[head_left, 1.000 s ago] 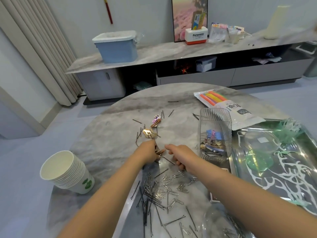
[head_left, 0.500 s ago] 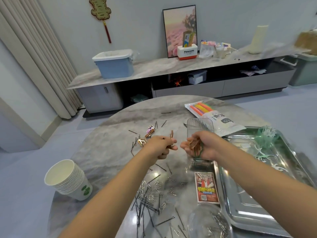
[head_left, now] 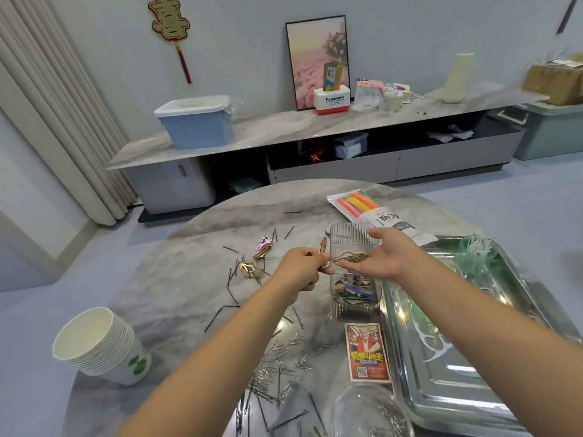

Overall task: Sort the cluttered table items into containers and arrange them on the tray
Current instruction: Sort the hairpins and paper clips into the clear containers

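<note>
My left hand [head_left: 301,271] grips a brown hair clip [head_left: 323,246] that sticks up from its fingers. Beside it my right hand [head_left: 386,257] lies palm up with relaxed fingers, and a few bronze hair clips [head_left: 350,258] rest on the palm. Both hands hover over a clear ribbed container [head_left: 353,305] that holds several coloured clips. Right of the container sits a steel tray [head_left: 448,402]. Loose hair clips [head_left: 252,269], black bobby pins [head_left: 233,296] and silver paper clips [head_left: 284,367] are scattered over the marble table [head_left: 176,288].
A stack of paper cups [head_left: 101,345] stands at the table's left edge. A red card [head_left: 367,351] and a clear round bowl [head_left: 362,411] with pins lie near me. A pack of coloured straws [head_left: 372,209] lies at the back. Green and white paper cutouts [head_left: 476,250] lie in the tray.
Both hands lifted off the table with clips. My right hand moved right over the container and turned from cupped to flat, palm up. The view tilted upward.
</note>
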### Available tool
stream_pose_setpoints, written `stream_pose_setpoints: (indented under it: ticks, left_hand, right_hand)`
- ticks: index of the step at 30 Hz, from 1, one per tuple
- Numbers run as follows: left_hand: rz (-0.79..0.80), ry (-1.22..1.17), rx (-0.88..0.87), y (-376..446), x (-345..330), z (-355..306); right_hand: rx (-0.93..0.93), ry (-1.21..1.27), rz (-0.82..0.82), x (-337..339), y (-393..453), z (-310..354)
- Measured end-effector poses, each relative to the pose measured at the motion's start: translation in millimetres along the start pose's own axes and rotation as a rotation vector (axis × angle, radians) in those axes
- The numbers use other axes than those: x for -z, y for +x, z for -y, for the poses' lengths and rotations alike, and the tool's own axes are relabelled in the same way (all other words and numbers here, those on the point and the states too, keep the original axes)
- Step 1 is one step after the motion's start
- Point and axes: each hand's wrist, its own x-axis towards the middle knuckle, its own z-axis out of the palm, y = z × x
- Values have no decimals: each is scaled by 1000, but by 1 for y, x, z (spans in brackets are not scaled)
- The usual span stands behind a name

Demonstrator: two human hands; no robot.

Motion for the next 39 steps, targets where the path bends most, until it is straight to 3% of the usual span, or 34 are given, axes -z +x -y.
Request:
stream_pose_setpoints:
  ticks: [11, 15, 20, 26, 30, 33, 36, 39]
  left_hand:
    - [-255, 448, -222, 11, -14, 3]
    - [-295, 568, -271, 11, -12, 6]
    - [-302, 784, -353, 17, -22, 6]
    - [-301, 948, -413, 30, -37, 0]
    - [-292, 831, -435, 27, -39, 1]
    - [-192, 472, -288, 26, -43, -4]
    - [-79, 169, -78, 26, -46, -13]
    - [-75, -48, -89, 23, -45, -10]
  right_hand:
    - [18, -176, 88, -1, -11, 3]
    - [75, -211, -11, 3, -4, 5]
    - [243, -597, -194, 13, -7, 2]
    - [385, -783, -272, 13, -13, 1]
    - [544, -984, -317, 17, -8, -1]
    - [589, -994, -324, 18, -8, 0]
    - [540, -1014, -221, 21, -9, 6]
    - [397, -1129, -54, 25, -10, 9]
